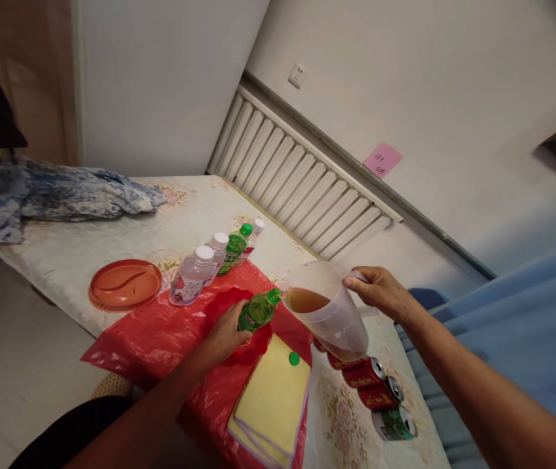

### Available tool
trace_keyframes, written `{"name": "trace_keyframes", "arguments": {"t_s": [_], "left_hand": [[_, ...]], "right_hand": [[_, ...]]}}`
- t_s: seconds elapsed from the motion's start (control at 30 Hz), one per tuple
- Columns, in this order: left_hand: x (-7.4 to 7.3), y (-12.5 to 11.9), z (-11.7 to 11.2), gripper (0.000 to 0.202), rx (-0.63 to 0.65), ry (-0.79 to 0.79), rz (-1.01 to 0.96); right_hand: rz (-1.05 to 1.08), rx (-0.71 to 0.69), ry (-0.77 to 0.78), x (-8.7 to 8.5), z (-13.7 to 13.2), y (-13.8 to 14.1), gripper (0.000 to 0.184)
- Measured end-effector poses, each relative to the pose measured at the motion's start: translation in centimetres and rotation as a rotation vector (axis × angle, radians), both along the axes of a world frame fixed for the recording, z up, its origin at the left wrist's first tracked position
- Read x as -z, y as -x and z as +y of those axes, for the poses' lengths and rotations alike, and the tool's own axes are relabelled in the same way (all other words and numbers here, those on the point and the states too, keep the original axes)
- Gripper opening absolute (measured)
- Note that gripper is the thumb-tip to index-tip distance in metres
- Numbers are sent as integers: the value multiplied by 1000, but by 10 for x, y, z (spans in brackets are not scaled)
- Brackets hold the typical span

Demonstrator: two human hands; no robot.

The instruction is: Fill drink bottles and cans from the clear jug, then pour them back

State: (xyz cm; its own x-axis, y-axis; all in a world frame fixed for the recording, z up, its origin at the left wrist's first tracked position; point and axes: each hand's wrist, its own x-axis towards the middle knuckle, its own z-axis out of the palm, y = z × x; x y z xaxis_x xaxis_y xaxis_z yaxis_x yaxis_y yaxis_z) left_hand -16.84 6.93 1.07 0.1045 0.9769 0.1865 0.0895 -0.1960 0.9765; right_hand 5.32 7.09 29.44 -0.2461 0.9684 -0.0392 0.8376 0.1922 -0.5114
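Note:
My left hand (224,335) is closed around a small green bottle (258,309), which stands uncapped over a red bowl (251,352). My right hand (380,290) grips the handle of a clear plastic pitcher (327,312) holding brown liquid. The pitcher is tilted with its spout touching the bottle's mouth. A green cap (294,358) lies on a stack of yellow cloths (273,397) just below the bottle.
Several other bottles (209,267) stand in a row behind an orange plate (124,284). Three cans (380,394) lie on their sides under the pitcher. A red plastic sheet (161,339) covers the near table edge. Blue patterned fabric (53,195) lies at the far left.

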Motion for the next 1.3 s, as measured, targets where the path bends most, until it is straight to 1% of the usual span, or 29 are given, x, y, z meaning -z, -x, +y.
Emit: {"name": "trace_keyframes", "arguments": {"t_s": [0.4,0.63,0.8,0.93,1.13,1.3], "left_hand": [[1,0,0,59,-3,-4,0],[4,-1,0,65,-5,3,-9],[1,-1,0,60,-7,8,5],[-2,0,-1,60,2,9,2],[-1,0,-1,61,-7,15,3],[-2,0,-1,56,-10,13,-7]], "right_hand": [[-2,0,3,-1,0,2,52],[-5,-6,11,-1,1,0,52],[-11,-16,12,0,3,-2,52],[-8,-28,5,0,4,-3,52],[-10,-38,4,-1,3,-1,52],[-5,-18,17,-2,2,0,53]]}}
